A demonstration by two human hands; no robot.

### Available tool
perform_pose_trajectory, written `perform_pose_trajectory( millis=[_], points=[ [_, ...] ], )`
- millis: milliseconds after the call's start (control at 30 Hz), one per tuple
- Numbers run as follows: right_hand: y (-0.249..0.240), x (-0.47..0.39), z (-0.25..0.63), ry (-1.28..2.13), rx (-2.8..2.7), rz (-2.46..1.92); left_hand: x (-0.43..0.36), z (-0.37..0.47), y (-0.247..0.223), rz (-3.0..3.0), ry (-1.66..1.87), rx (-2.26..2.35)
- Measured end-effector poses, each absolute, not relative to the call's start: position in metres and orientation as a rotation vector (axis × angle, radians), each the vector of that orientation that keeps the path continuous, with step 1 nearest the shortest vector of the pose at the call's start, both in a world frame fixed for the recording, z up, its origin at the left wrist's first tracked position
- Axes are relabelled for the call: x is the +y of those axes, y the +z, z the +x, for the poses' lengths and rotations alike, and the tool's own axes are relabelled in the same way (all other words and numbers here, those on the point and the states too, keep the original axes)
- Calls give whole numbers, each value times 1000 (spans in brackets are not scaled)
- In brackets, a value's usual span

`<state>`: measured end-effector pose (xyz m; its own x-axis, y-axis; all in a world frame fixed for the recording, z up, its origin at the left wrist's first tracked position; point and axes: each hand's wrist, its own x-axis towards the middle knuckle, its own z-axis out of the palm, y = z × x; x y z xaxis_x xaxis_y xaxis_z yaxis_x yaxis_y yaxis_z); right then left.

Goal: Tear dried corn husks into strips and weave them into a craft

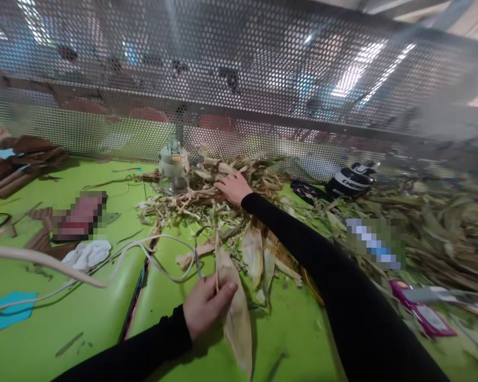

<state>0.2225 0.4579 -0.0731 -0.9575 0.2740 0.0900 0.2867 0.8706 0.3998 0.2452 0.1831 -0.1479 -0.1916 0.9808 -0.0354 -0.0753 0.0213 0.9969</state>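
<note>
A: Head view, then. How far along?

B: One long, pale, leaf-shaped dry husk [240,330] singled out, near middle, above the bright green tabletop [298,342]. Plenty left loose: a tangled heap of straw-coloured dry husks [269,178] at far middle, plus a greenish-brown leafy heap [454,223] on the right. Total progress? Impossible to tell.

A: And the left hand [205,307]?

B: Closed, pinching that husk, thumb over the front, fingers mostly hidden. One husk tip pointing far, the other near. Also a thin grey strand [198,260] just beside the knuckles; held or not, cannot tell.

A: Right hand [234,188]?

B: Back up, laid on the straw-coloured heap, fingers partly spread, touching the husks. Gripping one? Cannot tell from here.

A: Close by?

B: Left of that hand, a pale green bottle with a clear lower part [173,162]; far right, a rounded black bottle with a white band [350,181]; beyond, a grey perforated metal screen [263,69].
</note>
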Motion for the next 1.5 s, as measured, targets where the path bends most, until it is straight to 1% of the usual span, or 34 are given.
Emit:
perform_pose_trajectory(
  millis=[167, 400, 500, 633, 733, 767, 800, 900, 1000, 1167, 1300, 1433, 1500],
  points=[
    [-81, 469, 227, -625, -2896, -719, 183, 244, -143, 1125, 1297, 1368],
    [-104, 476, 219, -525, -2940, -795, 184, 242, -144, 1128, 1292, 1442],
    [-96, 475, 223, -488, -2968, -775, 185, 242, -146, 1095, 1330, 1398],
    [-73, 462, 217, -444, -2985, -771, 185, 244, -147, 1058, 1349, 1351],
    [-65, 436, 195, -291, -2943, -725, 184, 244, -146, 1054, 1348, 1344],
    [-66, 426, 184, -94, -2935, -717, 184, 244, -146, 1052, 1344, 1343],
    [-70, 416, 173, 1, -2950, -705, 183, 244, -145, 1044, 1339, 1349],
    [-87, 397, 141, 90, -2902, -828, 182, 245, -146, 993, 1329, 1381],
    [-100, 395, 116, 156, -2825, -960, 182, 247, -149, 939, 1333, 1362],
    [-99, 400, 99, 219, -2773, -1039, 183, 248, -155, 856, 1384, 1291],
    [-87, 397, 122, 245, -2802, -950, 186, 241, -151, 794, 1385, 1316],
    [-72, 398, 183, 235, -2709, -760, 191, 233, -146, 823, 1433, 1411],
    [-67, 400, 213, 318, -2629, -738, 194, 231, -145, 841, 1454, 1420]
  ],
)
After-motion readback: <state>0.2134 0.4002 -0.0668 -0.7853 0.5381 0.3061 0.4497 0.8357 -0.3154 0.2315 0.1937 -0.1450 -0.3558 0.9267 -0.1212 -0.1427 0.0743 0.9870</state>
